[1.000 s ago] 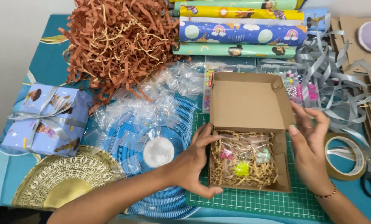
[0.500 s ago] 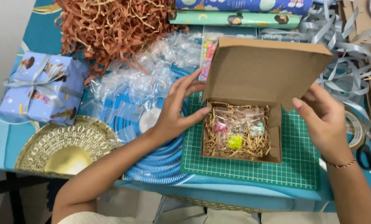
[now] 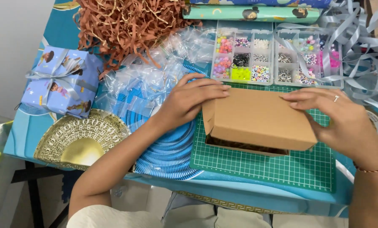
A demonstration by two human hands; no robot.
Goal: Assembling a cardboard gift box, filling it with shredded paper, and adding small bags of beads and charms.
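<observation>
A brown cardboard box rests on a green cutting mat at the table's front. Its lid is folded down almost flat, with a narrow gap at the front showing paper shred inside. My left hand grips the box's left side, fingers laid across the lid's back edge. My right hand presses on the lid's right side, a ring on one finger and a thin bracelet at the wrist.
Two clear bead organisers stand behind the box. A heap of brown paper shred, clear plastic bags, a wrapped blue gift, a gold plate, silver ribbon, wrapping-paper rolls and a tape roll surround the mat.
The box lid, upright a second ago, has been folded down over the shred and small items. Both hands moved onto the lid. The camera view shifted closer.
</observation>
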